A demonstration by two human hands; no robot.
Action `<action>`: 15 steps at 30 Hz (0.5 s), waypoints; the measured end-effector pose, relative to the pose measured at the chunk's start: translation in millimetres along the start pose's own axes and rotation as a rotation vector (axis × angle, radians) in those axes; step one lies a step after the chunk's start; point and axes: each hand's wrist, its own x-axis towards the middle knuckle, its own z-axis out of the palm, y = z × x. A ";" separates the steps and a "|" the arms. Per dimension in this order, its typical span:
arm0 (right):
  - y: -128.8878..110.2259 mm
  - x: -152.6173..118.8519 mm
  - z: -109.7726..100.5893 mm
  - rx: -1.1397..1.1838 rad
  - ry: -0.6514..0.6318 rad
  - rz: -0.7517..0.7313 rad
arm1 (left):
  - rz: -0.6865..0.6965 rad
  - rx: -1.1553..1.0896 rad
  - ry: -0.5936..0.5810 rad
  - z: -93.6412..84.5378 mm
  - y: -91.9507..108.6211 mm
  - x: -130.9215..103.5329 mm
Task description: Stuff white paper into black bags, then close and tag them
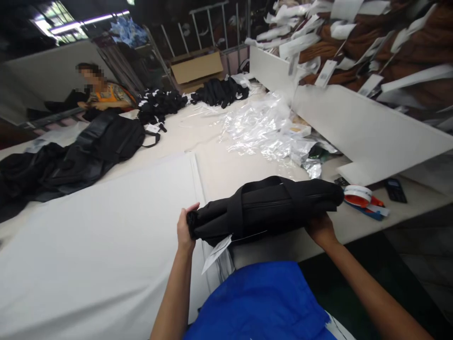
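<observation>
A black bag (269,208) with wide straps and a zip is held level between my two hands, close in front of my body. My left hand (186,230) is closed on its left end, with fingers behind and below. Under the right end, my right hand (320,229) grips from beneath; its fingertips are hidden by the bag. A white tag (217,253) hangs by a string from the bag's lower left side.
Stacked white sheets (116,241) cover the table's left side, with black bags (95,151) beyond. Clear plastic bags (269,125) lie ahead. A tape dispenser (364,200) and a phone (395,190) sit to the right. A co-worker (102,92) is at the far left.
</observation>
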 end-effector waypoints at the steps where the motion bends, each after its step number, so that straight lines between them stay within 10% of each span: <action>1: 7.0 3.1 -4.4 -0.005 -0.023 0.007 | 0.038 -0.024 -0.029 5.0 4.4 -12.0; 8: 31.9 65.2 -19.6 0.065 -0.059 -0.056 | 0.300 0.710 -0.356 16.2 38.1 -44.9; 15: 12.7 87.3 -36.6 0.120 -0.277 -0.175 | 0.323 0.969 -0.085 47.1 41.7 -23.5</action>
